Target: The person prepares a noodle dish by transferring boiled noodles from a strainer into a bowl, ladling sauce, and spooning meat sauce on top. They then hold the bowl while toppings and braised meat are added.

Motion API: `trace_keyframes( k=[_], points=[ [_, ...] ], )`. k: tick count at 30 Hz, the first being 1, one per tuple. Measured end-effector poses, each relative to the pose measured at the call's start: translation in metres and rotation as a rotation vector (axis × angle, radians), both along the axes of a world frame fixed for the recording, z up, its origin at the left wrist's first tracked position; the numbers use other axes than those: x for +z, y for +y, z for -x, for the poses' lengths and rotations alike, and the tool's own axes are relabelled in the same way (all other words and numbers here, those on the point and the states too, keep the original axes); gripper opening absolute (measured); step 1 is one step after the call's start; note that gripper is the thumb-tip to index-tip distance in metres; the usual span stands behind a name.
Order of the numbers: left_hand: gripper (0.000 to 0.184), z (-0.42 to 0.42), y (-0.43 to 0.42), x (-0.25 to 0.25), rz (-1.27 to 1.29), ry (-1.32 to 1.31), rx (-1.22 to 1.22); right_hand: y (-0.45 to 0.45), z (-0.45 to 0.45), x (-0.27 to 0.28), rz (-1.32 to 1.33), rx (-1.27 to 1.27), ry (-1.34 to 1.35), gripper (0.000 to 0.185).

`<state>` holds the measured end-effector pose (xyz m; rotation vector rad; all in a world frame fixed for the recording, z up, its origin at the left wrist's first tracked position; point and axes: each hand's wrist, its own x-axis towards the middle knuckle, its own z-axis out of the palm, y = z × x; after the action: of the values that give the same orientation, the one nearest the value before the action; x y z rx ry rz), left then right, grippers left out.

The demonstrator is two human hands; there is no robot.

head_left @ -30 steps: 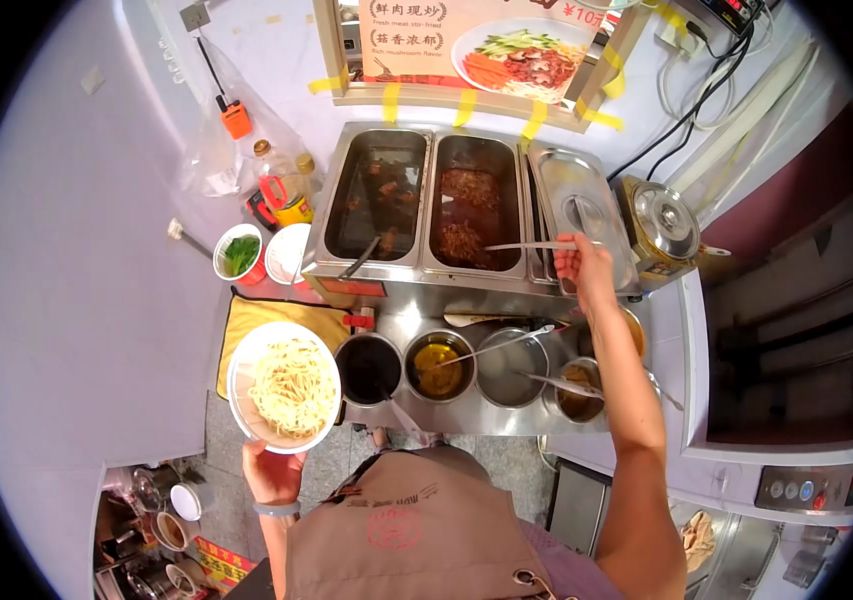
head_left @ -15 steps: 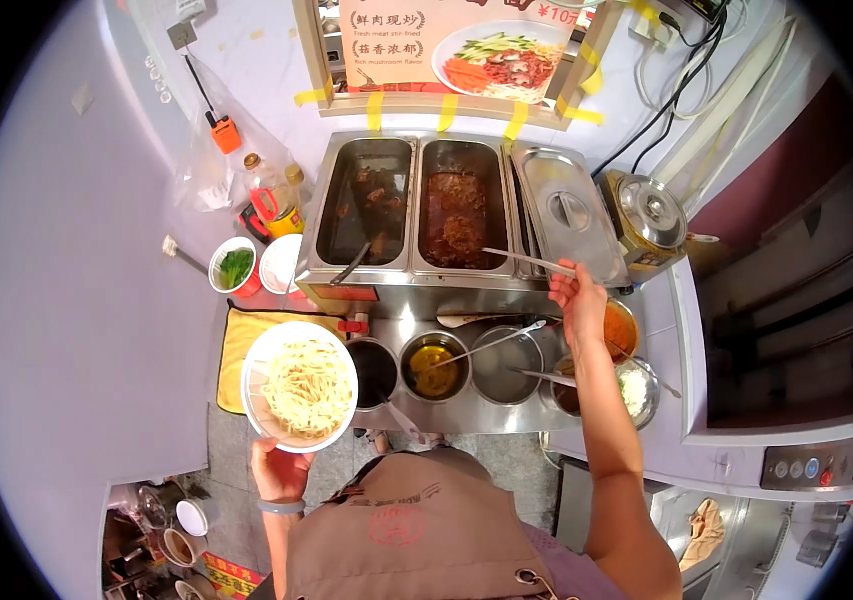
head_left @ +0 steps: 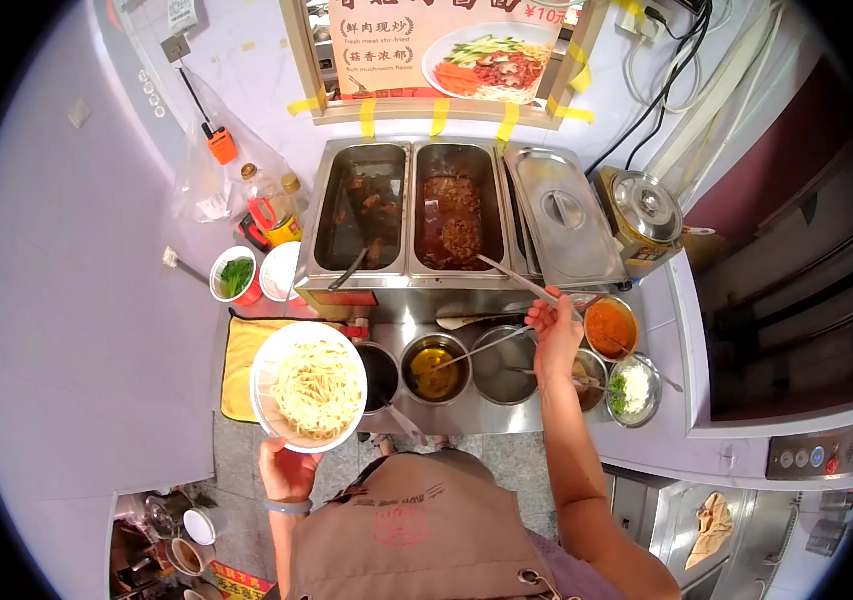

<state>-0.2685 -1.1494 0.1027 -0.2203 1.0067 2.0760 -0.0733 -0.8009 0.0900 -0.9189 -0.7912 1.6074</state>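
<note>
My left hand (head_left: 288, 472) grips a white bowl (head_left: 262, 410) from below at its near side. Pale noodles (head_left: 318, 392) lie in the bowl, which hangs over the counter's front edge. My right hand (head_left: 554, 335) is closed around the handle of a ladle (head_left: 516, 276). The handle slants up and left into the middle steel pan of chunky red-brown meat sauce (head_left: 456, 222); the ladle's head is among the sauce and hard to make out. Left of it, a pan of dark broth (head_left: 361, 215) has its own dark-handled ladle (head_left: 348, 270). A steel lid (head_left: 566, 215) covers the right pan.
Along the front stand pots of dark liquid (head_left: 374, 375), yellow oil (head_left: 434, 368) and cloudy liquid (head_left: 504, 375). Orange sauce (head_left: 611, 328) and a chopped white-and-green topping (head_left: 634, 390) sit at right. A yellow cloth (head_left: 239, 375), a cup of greens (head_left: 236, 275) and bottles (head_left: 271, 210) are left.
My right hand has moved left and toward me, so the ladle handle slants more steeply. The noodle bowl has shifted slightly right. The camera view has also moved a little.
</note>
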Motion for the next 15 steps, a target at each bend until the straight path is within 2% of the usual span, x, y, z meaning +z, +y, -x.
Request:
trace_keyframes(
  k=[15],
  points=[
    [0.056, -0.002, -0.002, -0.006, 0.015, 0.003, -0.015, -0.008, 0.001, -0.014, -0.028, -0.074, -0.012, 0.037]
  ],
)
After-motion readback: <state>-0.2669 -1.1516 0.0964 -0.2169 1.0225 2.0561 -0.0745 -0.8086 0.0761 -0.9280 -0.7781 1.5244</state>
